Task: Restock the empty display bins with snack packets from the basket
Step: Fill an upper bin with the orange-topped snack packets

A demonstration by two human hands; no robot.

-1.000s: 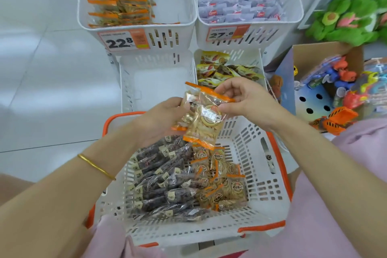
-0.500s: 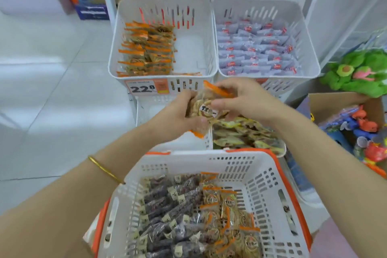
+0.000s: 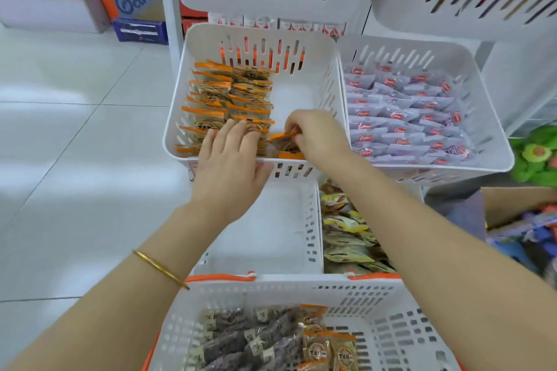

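The right hand (image 3: 320,136) has its fingers curled, pinching an orange-edged snack packet (image 3: 284,146) low inside the white display bin (image 3: 291,96), at the bin's near wall. Just to the left of it, the left hand (image 3: 231,156) lies flat with straight fingers resting on top of the rows of orange packets (image 3: 229,93), which fill the bin's left half; it grasps nothing. The held packet sits right beside these rows, in the gap between the 2 hands, and the bin floor beyond the right hand is bare. A thin gold bracelet (image 3: 159,269) circles the left wrist. To the right of the right hand, a second bin is packed with lavender packets (image 3: 404,111). Under both forearms is a lower bin (image 3: 271,229) with nothing in it, and under the right forearm lie yellow packets (image 3: 346,224). Nearest the body, below the wrists, the white basket (image 3: 301,288) with orange handles holds dark packets (image 3: 238,340) on its left and more orange-edged packs (image 3: 328,349) to their right.
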